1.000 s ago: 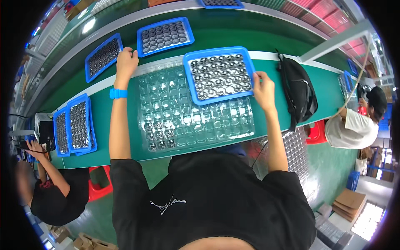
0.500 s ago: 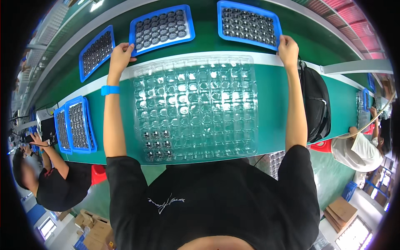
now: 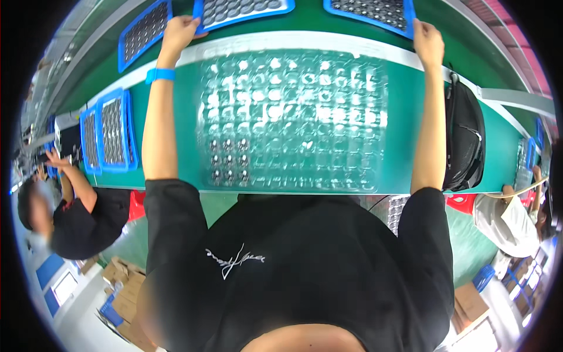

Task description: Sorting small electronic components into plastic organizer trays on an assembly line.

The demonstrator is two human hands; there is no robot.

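Note:
My left hand, with a blue band on the wrist, is closed at the near left corner of a shallow blue tray of dark round parts on a white liner. Out to the right, my right hand pinches the near right corner of a second blue tray of shiny dark parts. Both trays run out of the picture at the top. Between my forearms lies a clear plastic blister tray with many round pockets. Several small shiny dark parts sit in its near left pockets.
Left of my hand stands another filled blue tray; more blue trays overlap at the bench's left. A black backpack lies right of my right forearm. Co-workers sit at both sides. A white strip crosses the green bench.
The whole scene has shifted upward and slightly right in the picture, cutting off the far trays. Both hands remain at the same tray corners.

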